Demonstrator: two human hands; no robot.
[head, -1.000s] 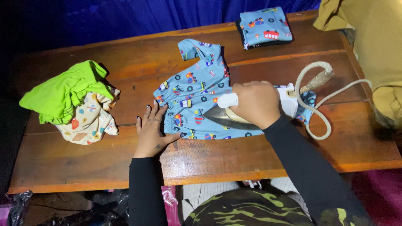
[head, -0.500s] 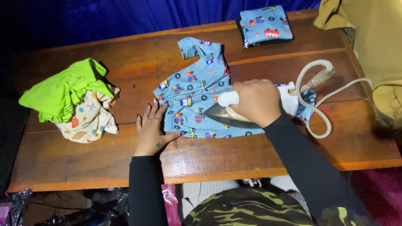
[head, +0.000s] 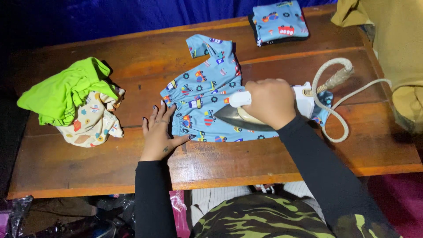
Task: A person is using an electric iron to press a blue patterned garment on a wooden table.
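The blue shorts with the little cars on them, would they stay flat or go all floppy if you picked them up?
Probably floppy: the blue shorts lie limp and gathered at the waistband, like thin cloth. They likely weigh little and may slide, since the left hand presses flat at their edge on the wooden table while the right hand runs the iron over them.

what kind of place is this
Likely a makeshift home ironing spot: an iron pressed on printed shorts on a wooden table, a pile of unironed clothes, a folded stack.
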